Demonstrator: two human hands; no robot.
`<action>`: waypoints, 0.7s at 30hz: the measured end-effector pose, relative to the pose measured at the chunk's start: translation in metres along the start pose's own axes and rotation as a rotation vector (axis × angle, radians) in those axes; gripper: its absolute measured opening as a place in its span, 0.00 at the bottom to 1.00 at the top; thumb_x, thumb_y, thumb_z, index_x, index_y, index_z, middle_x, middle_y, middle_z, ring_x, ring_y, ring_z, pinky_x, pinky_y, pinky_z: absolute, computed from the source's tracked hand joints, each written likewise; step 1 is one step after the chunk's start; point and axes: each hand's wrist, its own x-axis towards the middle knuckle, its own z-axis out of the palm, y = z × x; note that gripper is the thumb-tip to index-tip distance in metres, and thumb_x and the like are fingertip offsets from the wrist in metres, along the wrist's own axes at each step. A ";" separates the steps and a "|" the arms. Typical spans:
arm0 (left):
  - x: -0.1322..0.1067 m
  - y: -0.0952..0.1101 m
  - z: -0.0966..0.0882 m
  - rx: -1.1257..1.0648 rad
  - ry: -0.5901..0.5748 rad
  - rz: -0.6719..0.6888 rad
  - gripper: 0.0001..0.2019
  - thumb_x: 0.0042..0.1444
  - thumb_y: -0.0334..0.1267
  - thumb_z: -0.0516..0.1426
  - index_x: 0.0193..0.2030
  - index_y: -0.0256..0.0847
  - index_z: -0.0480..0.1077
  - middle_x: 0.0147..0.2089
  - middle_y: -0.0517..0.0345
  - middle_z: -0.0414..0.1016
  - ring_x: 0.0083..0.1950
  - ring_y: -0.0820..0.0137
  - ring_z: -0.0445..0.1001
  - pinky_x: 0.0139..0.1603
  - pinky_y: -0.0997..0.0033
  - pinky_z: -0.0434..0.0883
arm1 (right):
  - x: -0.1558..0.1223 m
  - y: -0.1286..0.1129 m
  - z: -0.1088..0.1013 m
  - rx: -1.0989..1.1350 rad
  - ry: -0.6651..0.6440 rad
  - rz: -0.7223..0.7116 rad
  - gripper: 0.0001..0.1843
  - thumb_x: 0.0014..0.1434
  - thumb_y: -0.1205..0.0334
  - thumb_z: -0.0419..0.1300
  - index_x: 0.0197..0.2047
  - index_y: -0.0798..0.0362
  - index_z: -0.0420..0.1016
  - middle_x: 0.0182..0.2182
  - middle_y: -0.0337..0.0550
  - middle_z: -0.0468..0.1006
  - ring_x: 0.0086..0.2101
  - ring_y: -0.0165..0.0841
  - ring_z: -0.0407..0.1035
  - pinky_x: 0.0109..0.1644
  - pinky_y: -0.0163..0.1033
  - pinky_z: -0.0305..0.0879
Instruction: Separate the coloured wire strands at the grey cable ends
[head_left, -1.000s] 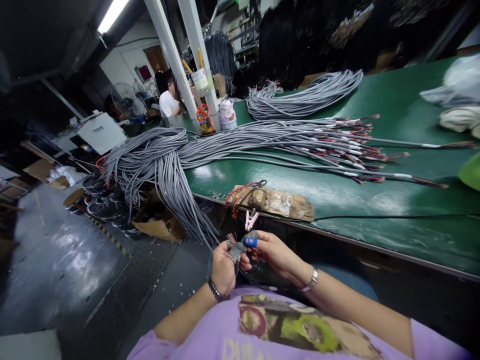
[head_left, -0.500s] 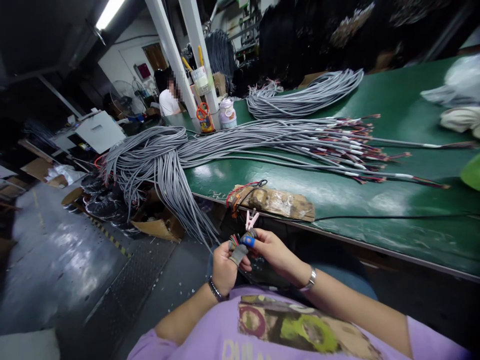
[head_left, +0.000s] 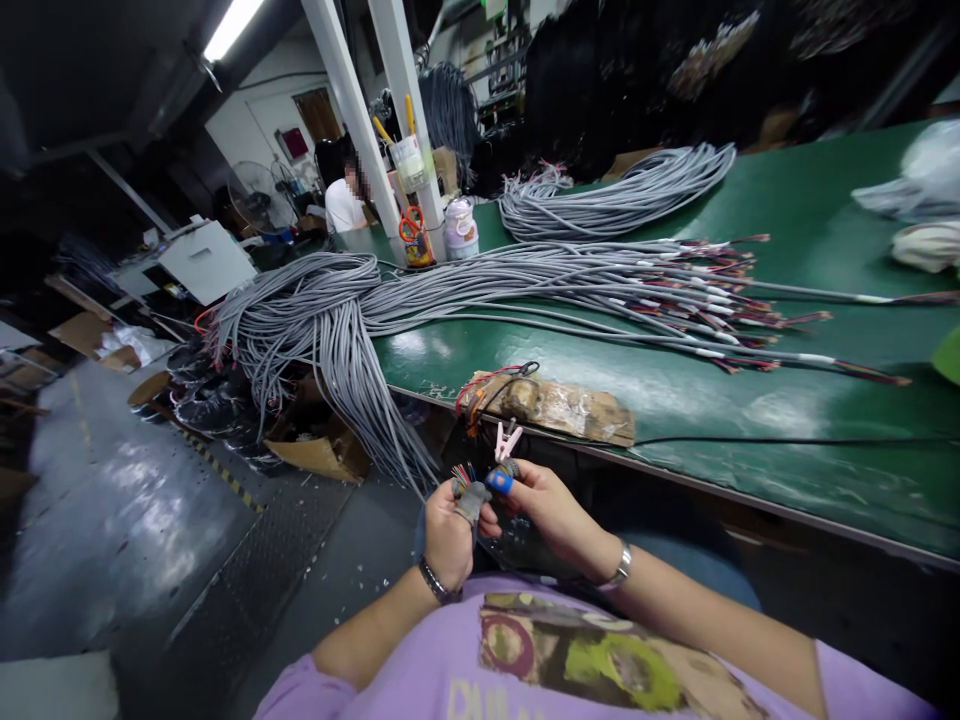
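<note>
My left hand [head_left: 448,535] is closed around a bundle of thin coloured wires [head_left: 463,473], whose ends fan out above the fingers. Grey wrapping covers its thumb. Beside it, my right hand [head_left: 541,505] is closed in a pinch, with a blue band on one digit and a patterned grey wrap on another. Whatever lies between those right fingertips is hidden. Just above them is a pink clothespin [head_left: 507,442], near the bench edge. Behind it on the bench lies a worn wooden board [head_left: 585,410] with red and black leads at its left end.
Long grey cables [head_left: 465,275] with stripped ends lie along the green bench [head_left: 787,405], some hanging over its front edge. A coiled cable bundle [head_left: 622,195] lies farther back. Scissors [head_left: 412,224] and a lilac jar [head_left: 460,228] stand by the white posts. A person [head_left: 345,205] sits beyond.
My left hand has turned slightly, and the wire ends now spread more visibly above its fingers. My right hand has shifted a little away from them. The whole view has moved slightly.
</note>
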 end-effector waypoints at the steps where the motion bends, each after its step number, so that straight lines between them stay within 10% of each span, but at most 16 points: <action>1: 0.001 0.000 -0.001 -0.012 0.012 -0.004 0.13 0.45 0.44 0.61 0.28 0.37 0.65 0.18 0.63 0.70 0.15 0.77 0.66 0.17 0.79 0.62 | 0.000 0.000 0.000 -0.013 -0.002 -0.007 0.18 0.44 0.49 0.65 0.21 0.54 0.67 0.17 0.33 0.63 0.20 0.25 0.53 0.25 0.34 0.50; 21: 0.019 0.035 0.015 0.105 -0.253 -0.076 0.15 0.42 0.47 0.62 0.23 0.37 0.65 0.12 0.65 0.65 0.10 0.81 0.56 0.09 0.81 0.52 | 0.033 -0.004 -0.023 0.444 -0.141 0.130 0.22 0.48 0.42 0.62 0.31 0.55 0.74 0.22 0.37 0.70 0.23 0.24 0.61 0.28 0.32 0.62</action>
